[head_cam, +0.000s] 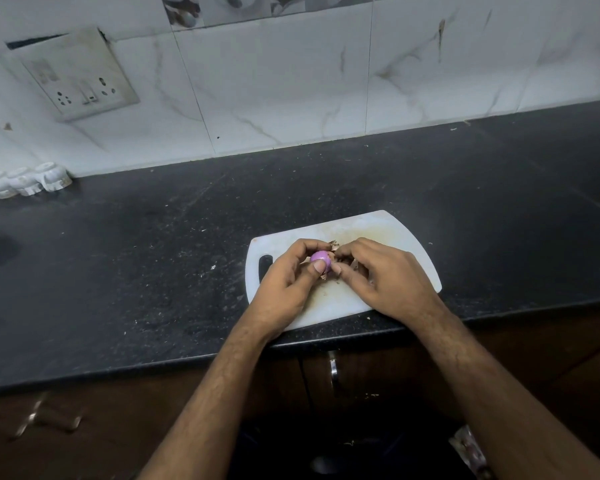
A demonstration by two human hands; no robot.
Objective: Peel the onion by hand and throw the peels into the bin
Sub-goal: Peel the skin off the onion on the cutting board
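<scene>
Your left hand (284, 282) is curled round the small purple onion (321, 258), thumb on it, while your right hand (378, 275) pinches its brown peels (333, 244), both over the white cutting board (406, 237) near the dark surface's (153, 271) near edge. Far left by the wall: little white jars (25, 181).

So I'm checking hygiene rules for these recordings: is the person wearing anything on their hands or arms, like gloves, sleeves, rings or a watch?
Nothing is visible. Both the left hand and the right hand are bare, with no gloves and no rings that can be made out. Both forearms are bare to the bottom of the picture: no sleeves, watch or bands. The fingernails look short and unpainted.
</scene>
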